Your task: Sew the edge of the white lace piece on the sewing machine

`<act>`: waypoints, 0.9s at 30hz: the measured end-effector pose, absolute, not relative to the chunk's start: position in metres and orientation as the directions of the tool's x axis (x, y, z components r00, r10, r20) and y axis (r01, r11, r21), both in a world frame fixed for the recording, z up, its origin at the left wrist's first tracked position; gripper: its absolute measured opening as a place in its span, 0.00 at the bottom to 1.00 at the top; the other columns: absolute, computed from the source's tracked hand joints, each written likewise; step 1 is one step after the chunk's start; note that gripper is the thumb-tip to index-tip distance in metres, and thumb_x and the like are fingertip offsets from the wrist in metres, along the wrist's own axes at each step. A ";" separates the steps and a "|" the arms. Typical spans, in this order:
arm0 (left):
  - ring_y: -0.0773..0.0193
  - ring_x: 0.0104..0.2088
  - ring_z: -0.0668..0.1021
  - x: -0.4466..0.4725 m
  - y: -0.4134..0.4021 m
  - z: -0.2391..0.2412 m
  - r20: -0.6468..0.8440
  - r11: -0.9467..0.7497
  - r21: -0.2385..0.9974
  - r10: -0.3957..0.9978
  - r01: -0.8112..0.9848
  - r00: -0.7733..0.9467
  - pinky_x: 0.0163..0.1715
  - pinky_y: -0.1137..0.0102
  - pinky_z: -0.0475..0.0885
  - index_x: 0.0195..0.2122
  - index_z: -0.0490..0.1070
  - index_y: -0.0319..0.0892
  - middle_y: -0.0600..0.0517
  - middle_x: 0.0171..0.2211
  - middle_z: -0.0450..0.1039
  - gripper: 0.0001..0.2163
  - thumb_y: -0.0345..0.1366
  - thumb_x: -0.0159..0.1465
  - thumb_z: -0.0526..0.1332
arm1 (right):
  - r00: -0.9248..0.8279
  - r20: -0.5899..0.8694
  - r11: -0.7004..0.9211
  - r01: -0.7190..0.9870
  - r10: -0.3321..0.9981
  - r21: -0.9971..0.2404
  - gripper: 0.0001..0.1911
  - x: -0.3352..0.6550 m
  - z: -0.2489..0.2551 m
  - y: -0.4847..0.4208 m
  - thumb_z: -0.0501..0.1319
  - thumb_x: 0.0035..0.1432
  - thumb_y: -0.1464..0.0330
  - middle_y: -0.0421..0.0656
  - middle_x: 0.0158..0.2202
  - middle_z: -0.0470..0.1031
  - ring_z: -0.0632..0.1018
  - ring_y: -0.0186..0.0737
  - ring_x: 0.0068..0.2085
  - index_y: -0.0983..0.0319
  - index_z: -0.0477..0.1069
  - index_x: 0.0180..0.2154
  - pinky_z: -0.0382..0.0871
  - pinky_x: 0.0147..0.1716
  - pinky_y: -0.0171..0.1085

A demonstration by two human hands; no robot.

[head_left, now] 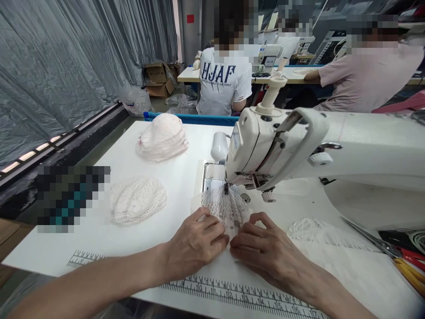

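Observation:
A piece of white lace fabric [226, 206] lies under the needle of a white sewing machine [299, 141]. My left hand [195, 243] rests on the table with its fingers pressing the lace's near left edge. My right hand [262, 248] lies beside it, fingers pinching the lace's near right edge. The two hands nearly touch in front of the presser foot.
A stack of white lace pieces [136, 200] lies to the left, a pink-edged stack [162, 137] farther back. More lace [315, 232] sits at the right, with scissors [375, 241] beyond. A ruler [239, 294] is printed along the table's near edge. Other people sit at machines behind.

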State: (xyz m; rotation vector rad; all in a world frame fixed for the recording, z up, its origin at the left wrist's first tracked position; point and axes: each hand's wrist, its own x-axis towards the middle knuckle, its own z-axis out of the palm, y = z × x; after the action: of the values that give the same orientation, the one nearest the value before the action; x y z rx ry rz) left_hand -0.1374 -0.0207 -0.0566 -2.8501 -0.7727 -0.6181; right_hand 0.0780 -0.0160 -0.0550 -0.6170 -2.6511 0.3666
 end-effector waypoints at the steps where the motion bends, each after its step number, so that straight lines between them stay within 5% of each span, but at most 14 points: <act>1: 0.67 0.36 0.73 -0.137 -0.021 -0.057 0.418 -0.860 -0.013 0.459 0.510 0.784 0.42 0.65 0.66 0.38 0.70 0.37 0.53 0.32 0.71 0.06 0.24 0.62 0.55 | -0.822 0.307 0.862 0.374 0.479 -0.342 0.09 0.078 -0.054 -0.017 0.54 0.64 0.68 0.39 0.30 0.75 0.71 0.36 0.34 0.60 0.70 0.32 0.55 0.44 0.44; 7: 0.67 0.35 0.72 -0.132 -0.019 -0.058 0.446 -0.849 -0.054 0.451 0.526 0.773 0.42 0.65 0.67 0.37 0.70 0.38 0.52 0.31 0.70 0.05 0.27 0.63 0.55 | -0.736 0.446 0.860 0.418 0.510 -0.294 0.29 0.074 -0.046 -0.012 0.45 0.59 0.46 0.45 0.33 0.75 0.73 0.41 0.37 0.63 0.71 0.37 0.54 0.46 0.48; 17: 0.67 0.32 0.72 -0.132 0.023 -0.056 0.411 -0.831 -0.139 0.446 0.539 0.795 0.44 0.63 0.65 0.35 0.69 0.40 0.53 0.31 0.70 0.07 0.34 0.66 0.53 | -0.689 0.430 0.770 0.638 0.584 -0.024 0.32 0.081 -0.059 0.020 0.44 0.60 0.46 0.52 0.45 0.75 0.75 0.47 0.39 0.64 0.70 0.45 0.54 0.44 0.49; 27: 0.66 0.35 0.72 -0.134 0.053 -0.062 0.418 -0.829 -0.108 0.463 0.549 0.781 0.47 0.63 0.60 0.39 0.68 0.41 0.52 0.36 0.70 0.07 0.37 0.65 0.55 | -0.651 0.410 0.712 0.702 0.638 0.008 0.33 0.081 -0.066 0.033 0.41 0.62 0.47 0.52 0.47 0.75 0.75 0.48 0.42 0.65 0.65 0.52 0.55 0.49 0.52</act>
State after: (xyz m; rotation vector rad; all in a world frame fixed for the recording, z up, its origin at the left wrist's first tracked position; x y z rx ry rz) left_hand -0.1335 0.0535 -0.0622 -2.7498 -0.7929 -0.5598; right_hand 0.0807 0.0332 -0.0659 -1.0398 -2.5397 -0.2331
